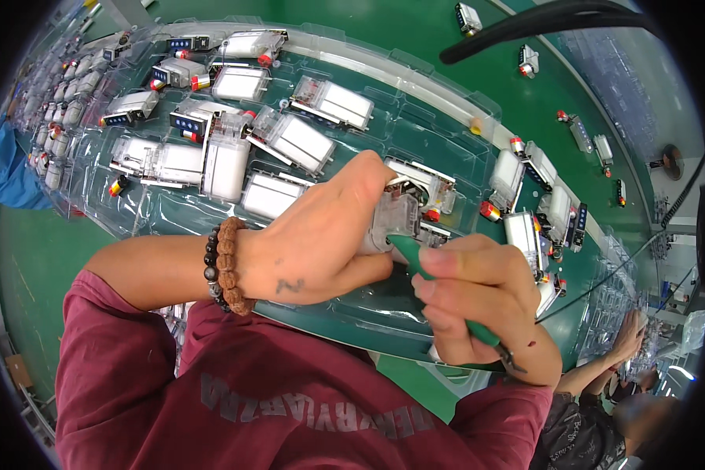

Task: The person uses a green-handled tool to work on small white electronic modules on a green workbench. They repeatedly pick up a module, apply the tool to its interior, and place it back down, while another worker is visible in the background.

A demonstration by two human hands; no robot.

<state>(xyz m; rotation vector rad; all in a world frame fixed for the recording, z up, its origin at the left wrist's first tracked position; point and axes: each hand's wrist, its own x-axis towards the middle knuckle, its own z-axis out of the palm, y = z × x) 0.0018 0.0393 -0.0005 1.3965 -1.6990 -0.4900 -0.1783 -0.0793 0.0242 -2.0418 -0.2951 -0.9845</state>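
Maroon cloth (pixel 290 392) is nearest on my feed, and just past it I have both hands occupied. The right hand (pixel 478 290) wraps its fingers around a green-handled tool (pixel 407 249), angled in against one clear-and-white unit (pixel 399 215); the tool's tip I cannot make out. The left hand (pixel 313 235) clasps that unit, thumb and fingers to either side, above the clear tray (pixel 376 309).

I judge this piece to be partway through, with the tool at its housing and both hands committed to it. Behind it, loose white units (pixel 227 164) lie at mixed angles in the tray, and another cluster (pixel 529 235) sits to the right on the counter (pixel 572 321). Which of these are finished and which are left, I cannot tell from here.

Past the pale rail (pixel 380 74), a few scattered units (pixel 529 60) rest well apart. Far left, I see more packed units (pixel 59 117); far right, a co-worker's hand (pixel 628 337) beside clear plastic.
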